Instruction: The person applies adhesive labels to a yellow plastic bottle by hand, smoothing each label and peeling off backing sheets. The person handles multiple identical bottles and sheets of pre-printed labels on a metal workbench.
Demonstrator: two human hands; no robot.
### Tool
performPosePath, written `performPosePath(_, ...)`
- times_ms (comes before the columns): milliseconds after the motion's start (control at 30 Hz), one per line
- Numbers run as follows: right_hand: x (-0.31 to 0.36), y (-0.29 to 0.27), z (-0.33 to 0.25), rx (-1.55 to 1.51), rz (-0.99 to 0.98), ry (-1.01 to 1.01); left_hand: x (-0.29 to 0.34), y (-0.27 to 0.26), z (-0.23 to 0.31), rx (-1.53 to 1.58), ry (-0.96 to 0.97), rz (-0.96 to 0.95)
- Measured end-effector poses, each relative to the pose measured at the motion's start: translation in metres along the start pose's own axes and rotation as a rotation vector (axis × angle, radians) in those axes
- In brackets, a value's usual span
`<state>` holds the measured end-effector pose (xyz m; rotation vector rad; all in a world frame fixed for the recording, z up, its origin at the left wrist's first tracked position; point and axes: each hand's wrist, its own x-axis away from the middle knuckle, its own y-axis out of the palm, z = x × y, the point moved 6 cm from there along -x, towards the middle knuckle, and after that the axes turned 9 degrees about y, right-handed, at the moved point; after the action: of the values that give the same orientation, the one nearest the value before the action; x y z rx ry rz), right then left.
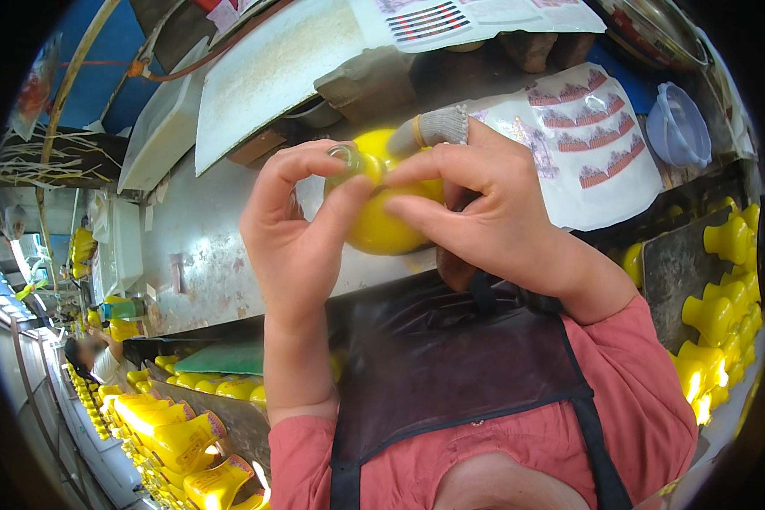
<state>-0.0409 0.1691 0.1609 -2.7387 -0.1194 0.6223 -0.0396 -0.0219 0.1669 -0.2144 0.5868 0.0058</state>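
Observation:
A glossy yellow vase with a rounded body lies sideways between my hands above the metal worktop. My left hand curls around its narrow neck, thumb and index finger gripping near the greenish, glassy-looking rim. From the other side, my right hand presses its thumb and index fingertip against the vase close to the neck. A grey knitted finger cover sits on one finger of that hand, resting over the body. Whether a thin piece is pinched under the fingertips is too small to tell.
Right of my hands, a white sheet with printed reddish bands lies on the metal worktop. Beyond it stands a pale blue bucket. Rows of yellow vases fill both sides. Another person is far left.

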Motion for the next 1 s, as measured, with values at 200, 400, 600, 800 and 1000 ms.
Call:
performPosePath(200, -0.024, -0.011, 0.001, 0.148, -0.002, -0.205, -0.014, 0.007, -0.002, 0.237, -0.093, -0.138)
performPosePath(400, -0.033, -0.008, -0.009, 0.328, -0.043, -0.369, -0.012, 0.005, -0.01, 0.211, -0.078, -0.167)
performPosePath(600, -0.04, -0.004, -0.023, 0.425, -0.051, -0.445, -0.015, -0.001, -0.02, 0.15, -0.061, -0.226)
performPosePath(800, -0.043, 0.003, -0.027, 0.487, -0.045, -0.42, -0.019, -0.003, -0.024, 0.116, -0.042, -0.212)
performPosePath(1000, -0.045, 0.006, -0.024, 0.441, -0.039, -0.35, -0.022, -0.003, -0.029, 0.128, -0.019, -0.199)
